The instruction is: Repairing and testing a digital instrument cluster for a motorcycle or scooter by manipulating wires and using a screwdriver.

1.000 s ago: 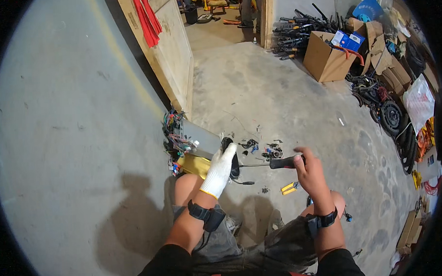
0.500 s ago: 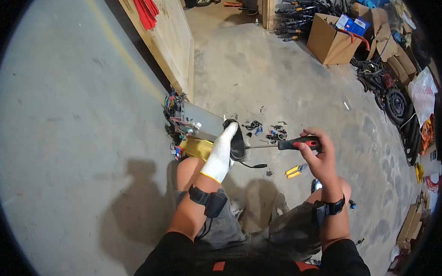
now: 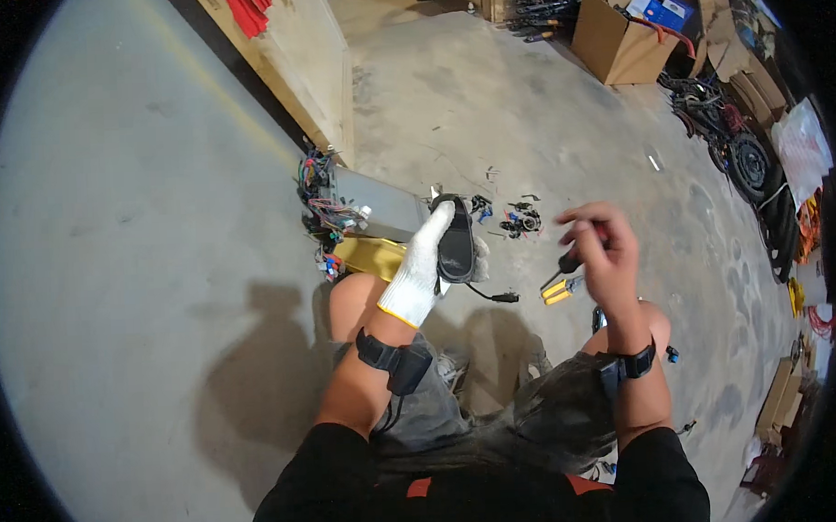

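Note:
My left hand (image 3: 425, 251), in a white knit glove, is closed round a black oblong casing (image 3: 455, 246) with a short black cable (image 3: 495, 296) hanging from its lower end. The casing's broad face is turned up; what kind of part it is I cannot tell. Off to the right, my bare right hand (image 3: 606, 259) is closed round a screwdriver (image 3: 568, 263). Its handle is mostly hidden in the palm and its shaft slants down and left, apart from the casing. Yellow-handled pliers (image 3: 559, 291) lie on the floor just below the screwdriver's tip.
Left of my gloved hand are a grey metal box (image 3: 376, 203), bundled coloured wires (image 3: 321, 204) and a yellow piece (image 3: 372, 256). Small dark parts (image 3: 521, 221) lie on the floor ahead. A cardboard box (image 3: 624, 42) and wheels (image 3: 749, 165) line the right; a door (image 3: 305, 67) stands left.
My right hand has drawn the screwdriver away from the casing and swung its shaft downward. In my left hand the casing has turned so its broad face shows more.

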Demonstrator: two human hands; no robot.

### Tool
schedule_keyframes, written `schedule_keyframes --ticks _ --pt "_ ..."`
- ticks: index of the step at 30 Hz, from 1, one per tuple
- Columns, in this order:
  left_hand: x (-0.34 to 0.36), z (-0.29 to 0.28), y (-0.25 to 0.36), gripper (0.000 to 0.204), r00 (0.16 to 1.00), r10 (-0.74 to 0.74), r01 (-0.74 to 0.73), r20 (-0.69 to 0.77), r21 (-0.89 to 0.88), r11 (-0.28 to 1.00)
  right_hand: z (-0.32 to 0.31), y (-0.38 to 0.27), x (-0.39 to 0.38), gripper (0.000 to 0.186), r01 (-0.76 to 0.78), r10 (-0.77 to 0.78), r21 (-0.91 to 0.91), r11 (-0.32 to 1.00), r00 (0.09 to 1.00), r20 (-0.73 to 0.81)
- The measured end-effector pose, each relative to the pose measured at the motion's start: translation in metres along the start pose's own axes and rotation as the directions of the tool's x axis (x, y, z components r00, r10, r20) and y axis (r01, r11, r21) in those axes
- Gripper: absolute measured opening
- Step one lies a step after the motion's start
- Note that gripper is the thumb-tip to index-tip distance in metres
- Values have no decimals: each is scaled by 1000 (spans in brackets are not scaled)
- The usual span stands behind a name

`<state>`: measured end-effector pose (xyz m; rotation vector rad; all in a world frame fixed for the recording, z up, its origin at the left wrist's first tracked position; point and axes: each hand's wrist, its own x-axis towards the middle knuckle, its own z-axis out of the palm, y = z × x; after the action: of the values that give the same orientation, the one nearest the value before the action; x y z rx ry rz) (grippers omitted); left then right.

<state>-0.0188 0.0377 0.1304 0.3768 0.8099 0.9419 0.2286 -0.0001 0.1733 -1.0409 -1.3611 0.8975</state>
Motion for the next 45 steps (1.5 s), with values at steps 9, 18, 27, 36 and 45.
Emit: schedule_keyframes --ticks 9,18,27,36,45 --pt "3 10 -9 35 997 -20 22 75 -25 999 41 23 -2 18 253 -82 -417 873 919 386" --pt "18 -9 -26 25 995 82 -69 -57 208 976 43 29 -4 14 415 -182 -486 769 871 456" --pt "6 7 -26 31 986 139 -110 -93 264 958 41 29 -8 13 403 -80 -567 719 857 508" --pt "-3 14 -17 38 992 102 -53 -79 468 882 29 37 3 14 365 -60 -423 829 811 583" --pt "7 1 -11 36 965 216 -162 -147 312 936 15 43 10 27 -135 265 -494 859 943 203"
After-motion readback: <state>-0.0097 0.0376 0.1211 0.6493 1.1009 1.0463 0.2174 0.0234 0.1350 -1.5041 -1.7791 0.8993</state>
